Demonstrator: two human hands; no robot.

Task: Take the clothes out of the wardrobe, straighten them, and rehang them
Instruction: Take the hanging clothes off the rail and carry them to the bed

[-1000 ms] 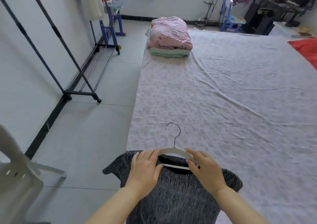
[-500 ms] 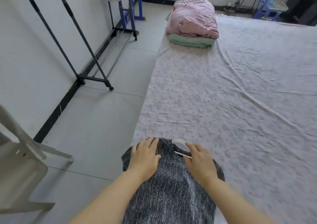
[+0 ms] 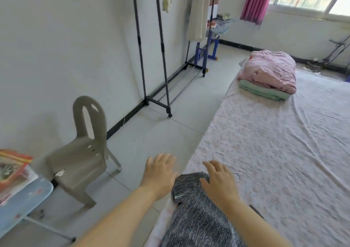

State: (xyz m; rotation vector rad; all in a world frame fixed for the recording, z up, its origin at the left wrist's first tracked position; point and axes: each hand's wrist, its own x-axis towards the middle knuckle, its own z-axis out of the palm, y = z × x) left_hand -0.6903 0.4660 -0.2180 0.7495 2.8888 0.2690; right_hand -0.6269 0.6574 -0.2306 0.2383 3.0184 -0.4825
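A dark grey speckled top (image 3: 197, 218) lies on the near corner of the bed (image 3: 284, 152), still on its hanger, whose metal hook (image 3: 236, 175) pokes out past my right hand. My right hand (image 3: 219, 180) rests flat on the top near its collar, fingers spread. My left hand (image 3: 161, 171) hovers with fingers straight just left of the garment, over the floor at the bed's edge, holding nothing. Against the left wall stands a dark metal clothes rack (image 3: 161, 57) with a cream garment (image 3: 197, 12) hanging on it.
A grey plastic chair (image 3: 83, 148) stands on the floor to the left. A small table with a blue cloth (image 3: 20, 205) is at the lower left. Folded pink and green bedding (image 3: 269, 74) sits at the bed's far end. A blue stool (image 3: 210, 44) stands beyond the rack.
My view has swung left towards the rack and chair. My left hand has lifted off the top and moved left; my right hand has let go of the hanger and lies flat.
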